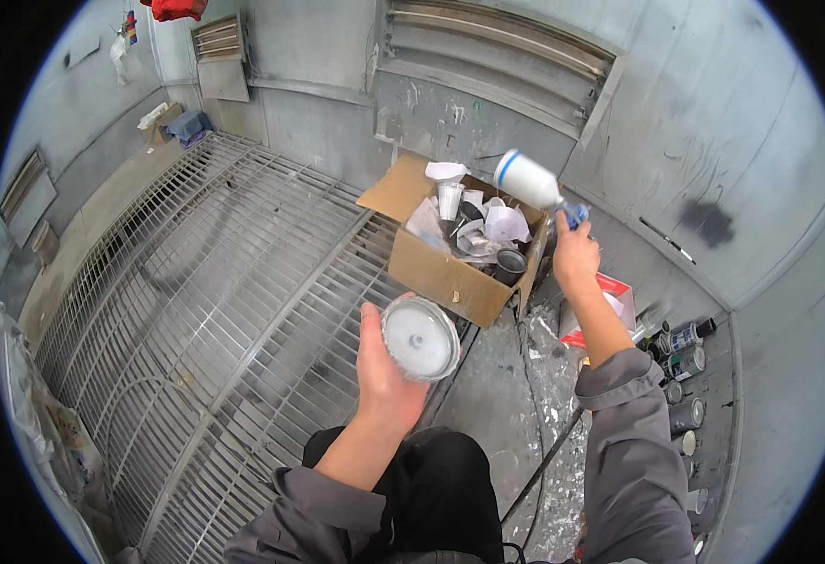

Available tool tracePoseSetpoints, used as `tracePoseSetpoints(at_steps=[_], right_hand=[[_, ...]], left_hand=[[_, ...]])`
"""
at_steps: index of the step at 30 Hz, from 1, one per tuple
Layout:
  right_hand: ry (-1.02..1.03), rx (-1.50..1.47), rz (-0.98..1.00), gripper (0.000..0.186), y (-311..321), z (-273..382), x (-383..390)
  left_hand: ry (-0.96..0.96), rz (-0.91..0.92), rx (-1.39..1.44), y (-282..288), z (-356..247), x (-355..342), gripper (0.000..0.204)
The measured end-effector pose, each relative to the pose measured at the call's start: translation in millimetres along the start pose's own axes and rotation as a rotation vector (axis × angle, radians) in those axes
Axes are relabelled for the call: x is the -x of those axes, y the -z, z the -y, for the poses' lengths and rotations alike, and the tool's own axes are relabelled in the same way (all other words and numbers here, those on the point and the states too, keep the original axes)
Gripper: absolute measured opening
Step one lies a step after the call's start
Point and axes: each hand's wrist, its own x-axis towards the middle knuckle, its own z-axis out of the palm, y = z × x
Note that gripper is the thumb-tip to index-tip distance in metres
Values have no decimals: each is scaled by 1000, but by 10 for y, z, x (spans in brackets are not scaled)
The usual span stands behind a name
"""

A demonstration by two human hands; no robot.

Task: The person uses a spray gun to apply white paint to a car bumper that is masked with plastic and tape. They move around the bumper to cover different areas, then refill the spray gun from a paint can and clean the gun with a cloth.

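Observation:
My left hand (384, 393) grips a round, whitish lid (416, 339) with a small central knob, its face turned upward. Up and to the right, my right hand (574, 254) is closed on a spray gun (574, 213) with a white, blue-banded cup (523, 177) tipped sideways toward the upper left. The cup is above the right part of an open cardboard box (445, 277), which holds several used cups, paper cones and crumpled scraps. Whether anything is leaving the cup cannot be made out.
A red-and-white box (572, 324) and several cans (685, 414) line the right wall (779, 263). A metal grate floor (206, 310) spreads to the left, with containers (187, 125) along the far edge. A dark hose (539, 475) crosses the paint-spattered floor. Vents (497, 56) are in the walls.

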Motion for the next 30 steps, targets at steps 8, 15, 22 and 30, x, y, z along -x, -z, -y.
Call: tracePoseSetpoints(at_steps=[8, 15, 22, 30], right_hand=[[17, 23, 186, 51, -218, -129, 177], [35, 19, 197, 43, -182, -271, 176], [6, -144, 100, 53, -48, -311, 209], [-12, -33, 214, 48, -135, -514, 243]], left_hand=[[20, -17, 8, -78, 49, -15, 61], [38, -4, 0, -133, 196, -14, 61], [32, 45, -27, -131, 247, 13, 62], [42, 83, -9, -162, 302, 6, 62]])
